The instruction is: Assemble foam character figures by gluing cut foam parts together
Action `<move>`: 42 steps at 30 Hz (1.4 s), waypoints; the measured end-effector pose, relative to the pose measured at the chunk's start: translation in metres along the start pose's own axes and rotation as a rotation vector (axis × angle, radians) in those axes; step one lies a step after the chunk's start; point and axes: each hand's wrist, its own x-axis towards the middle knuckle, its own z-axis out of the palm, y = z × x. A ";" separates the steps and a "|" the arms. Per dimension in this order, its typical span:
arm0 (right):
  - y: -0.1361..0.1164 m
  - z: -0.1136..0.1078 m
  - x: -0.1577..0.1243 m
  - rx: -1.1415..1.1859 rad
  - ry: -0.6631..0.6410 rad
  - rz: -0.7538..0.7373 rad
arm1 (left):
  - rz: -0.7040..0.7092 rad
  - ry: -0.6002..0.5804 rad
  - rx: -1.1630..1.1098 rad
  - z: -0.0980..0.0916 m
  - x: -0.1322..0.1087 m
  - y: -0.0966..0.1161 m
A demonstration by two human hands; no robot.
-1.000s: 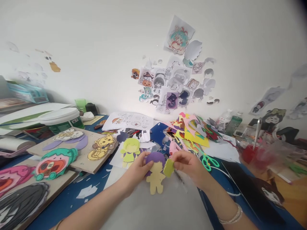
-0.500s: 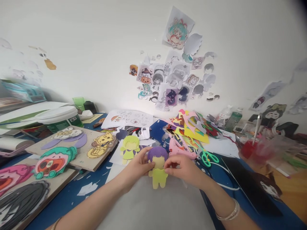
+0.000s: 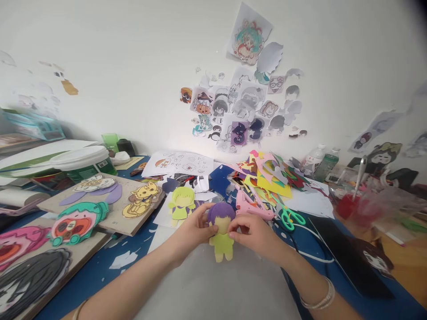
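Note:
A flat doll cutout (image 3: 223, 244) with purple hair and a yellow-green outfit, felt-like in look, is held upright over the grey work surface (image 3: 213, 293). My left hand (image 3: 199, 227) grips its left edge, thumb across the front near the face and fingers behind. At the right edge, the thumb and fingertips of my right hand (image 3: 250, 232) are pinched together by the doll's shoulder. Just beyond my left hand lies a similar yellow-green cutout (image 3: 182, 204) on white paper. A pink glue gun (image 3: 250, 206) rests behind the doll, and green-handled scissors (image 3: 289, 217) are to its right.
Colourful scraps (image 3: 267, 173) are heaped at the back. Boards (image 3: 136, 222) bearing finished-looking character cutouts stand at left, near a white-lidded tub (image 3: 80, 162). A black slab (image 3: 347, 258), a white cable (image 3: 316, 255) and bottles (image 3: 325, 164) are at right. Drawings (image 3: 243, 98) cover the wall.
The doll and both hands keep nearly the same pose. The whole view has shifted slightly, and the doll is tilted a little differently.

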 end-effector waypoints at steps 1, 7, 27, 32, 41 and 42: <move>0.001 0.001 0.000 0.002 0.016 -0.007 | 0.000 -0.006 -0.001 0.000 0.000 0.001; 0.003 0.005 0.001 -0.007 0.105 -0.050 | 0.009 0.017 0.031 0.001 -0.001 0.003; 0.006 0.011 0.002 -0.141 0.283 -0.213 | 0.232 0.034 0.052 0.002 0.005 -0.004; 0.004 0.010 0.001 -0.170 0.315 -0.211 | 0.270 0.012 0.055 0.002 0.005 -0.007; 0.006 0.012 0.000 -0.145 0.371 -0.212 | 0.259 0.047 0.065 0.003 0.005 -0.004; 0.006 0.012 0.000 -0.141 0.373 -0.205 | 0.259 0.041 0.061 0.003 0.005 -0.004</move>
